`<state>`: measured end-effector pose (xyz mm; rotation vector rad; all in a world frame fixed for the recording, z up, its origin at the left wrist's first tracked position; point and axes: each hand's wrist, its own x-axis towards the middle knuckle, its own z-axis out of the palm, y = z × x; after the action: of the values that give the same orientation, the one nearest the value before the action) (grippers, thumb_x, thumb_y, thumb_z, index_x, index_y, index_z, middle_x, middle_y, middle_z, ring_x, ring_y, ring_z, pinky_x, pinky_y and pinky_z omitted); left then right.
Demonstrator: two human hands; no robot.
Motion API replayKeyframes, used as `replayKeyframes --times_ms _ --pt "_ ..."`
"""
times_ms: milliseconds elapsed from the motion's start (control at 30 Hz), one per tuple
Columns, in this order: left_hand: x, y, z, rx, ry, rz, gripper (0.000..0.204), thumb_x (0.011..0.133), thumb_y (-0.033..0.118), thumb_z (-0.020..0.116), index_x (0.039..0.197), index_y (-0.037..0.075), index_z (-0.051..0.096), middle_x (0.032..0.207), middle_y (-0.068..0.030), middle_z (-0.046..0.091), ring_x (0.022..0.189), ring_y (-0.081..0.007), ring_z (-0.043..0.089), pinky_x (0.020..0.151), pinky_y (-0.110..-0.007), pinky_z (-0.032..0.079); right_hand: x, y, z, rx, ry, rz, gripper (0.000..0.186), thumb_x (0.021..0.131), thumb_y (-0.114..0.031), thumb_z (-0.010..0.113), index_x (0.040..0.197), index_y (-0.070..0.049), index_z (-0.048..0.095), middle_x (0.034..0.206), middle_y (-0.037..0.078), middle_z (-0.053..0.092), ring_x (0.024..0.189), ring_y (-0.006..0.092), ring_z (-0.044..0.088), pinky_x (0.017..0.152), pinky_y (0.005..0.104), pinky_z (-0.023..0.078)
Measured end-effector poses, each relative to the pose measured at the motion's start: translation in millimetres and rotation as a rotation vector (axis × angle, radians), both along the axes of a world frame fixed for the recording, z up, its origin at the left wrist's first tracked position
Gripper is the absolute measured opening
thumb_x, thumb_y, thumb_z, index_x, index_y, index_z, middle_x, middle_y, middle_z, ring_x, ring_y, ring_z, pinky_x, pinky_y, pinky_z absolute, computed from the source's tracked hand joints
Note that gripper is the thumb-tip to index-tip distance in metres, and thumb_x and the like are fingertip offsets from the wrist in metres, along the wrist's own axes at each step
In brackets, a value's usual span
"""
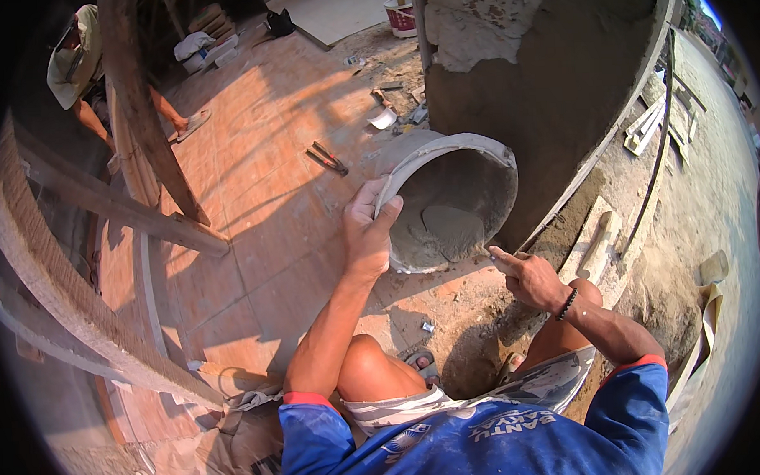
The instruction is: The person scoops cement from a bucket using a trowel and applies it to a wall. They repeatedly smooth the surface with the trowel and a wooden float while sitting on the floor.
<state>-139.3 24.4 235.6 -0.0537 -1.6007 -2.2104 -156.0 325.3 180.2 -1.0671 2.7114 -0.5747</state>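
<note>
My left hand [370, 231] grips the rim of a grey, mortar-crusted bucket [498, 154], thumb over the edge. The bucket is tilted, its mouth facing me. Wet grey mortar [418, 246] lies in it. At the bucket's lower right rim, my right hand [532, 278] is closed with the index finger reaching forward. It appears to hold a trowel, whose handle is mostly hidden by the fingers. A rounded, mortar-coated shape that looks like the trowel's blade [453, 228] rests in the mortar.
A wall with fresh dark render [551, 89] rises just beyond the bucket. Pliers-like tool [327, 158] lies on the tiled floor [270, 199]. Timber props [141, 103] stand at left, near another person [81, 64]. Wood pieces [598, 242] lie at right; a red-and-white pail [402, 19] stands far back.
</note>
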Motion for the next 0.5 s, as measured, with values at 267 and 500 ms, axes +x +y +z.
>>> replayKeyframes --times_ms 267,500 --pt "-2 2 6 0.011 -0.038 0.044 0.034 0.089 0.001 0.061 0.123 -0.003 0.057 0.113 -0.0047 0.063 0.103 -0.011 0.055 0.094 -0.026 0.041 26 -37 -58 -0.48 -0.169 0.056 0.064 0.076 -0.007 0.061 0.139 -0.008 0.048 0.079 0.021 0.064 0.069 0.0357 0.065 0.066 0.0418 0.051" --pt "-5 -7 4 0.125 -0.099 0.082 0.033 0.091 0.002 0.058 0.124 -0.003 0.057 0.114 -0.0063 0.063 0.104 -0.0121 0.055 0.095 -0.026 0.039 33 -50 -57 -0.519 -0.249 0.036 0.061 0.079 -0.013 0.063 0.138 -0.007 0.05 0.075 0.02 0.062 0.066 0.0302 0.064 0.068 0.0369 0.052"
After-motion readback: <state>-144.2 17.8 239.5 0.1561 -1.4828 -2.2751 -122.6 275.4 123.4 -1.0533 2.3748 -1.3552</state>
